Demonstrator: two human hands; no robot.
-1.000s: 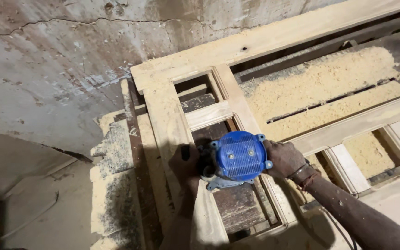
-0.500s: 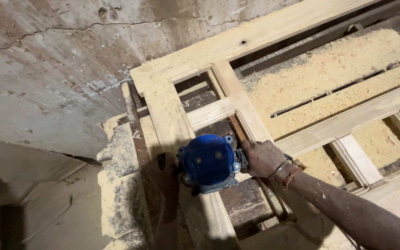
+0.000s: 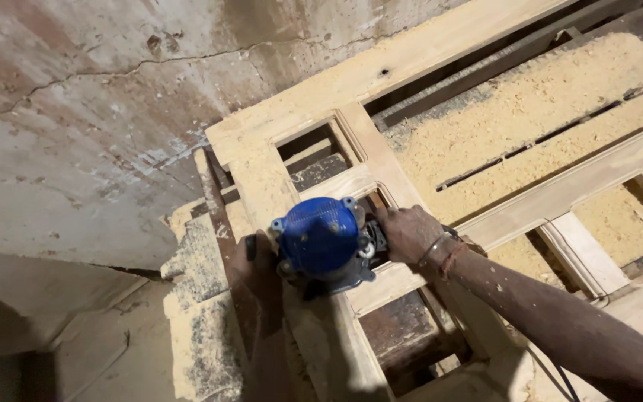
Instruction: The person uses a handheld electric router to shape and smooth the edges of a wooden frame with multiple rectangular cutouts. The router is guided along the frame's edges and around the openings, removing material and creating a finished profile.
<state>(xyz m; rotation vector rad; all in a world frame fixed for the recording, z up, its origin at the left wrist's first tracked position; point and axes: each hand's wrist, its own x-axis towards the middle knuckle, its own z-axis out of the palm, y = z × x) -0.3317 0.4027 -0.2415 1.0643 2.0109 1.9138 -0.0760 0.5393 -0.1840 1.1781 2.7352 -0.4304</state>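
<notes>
A blue-topped power router (image 3: 324, 242) stands on the left rail of a pale wooden door frame (image 3: 381, 82) that lies flat. My left hand (image 3: 258, 268) grips the router's left handle, in shadow. My right hand (image 3: 409, 232) holds its right handle, with bangles on the wrist. The router sits beside a small square opening (image 3: 315, 155) in the frame.
Thick sawdust (image 3: 500, 126) covers the boards under the frame on the right and spills over the bench edge (image 3: 199, 298) at left. A cracked, stained concrete wall (image 3: 76, 112) rises close on the left. A thin cable (image 3: 560, 372) runs below my right forearm.
The router and both hands have slid left along the frame, from the middle rail to the left rail. The view has shifted slightly.
</notes>
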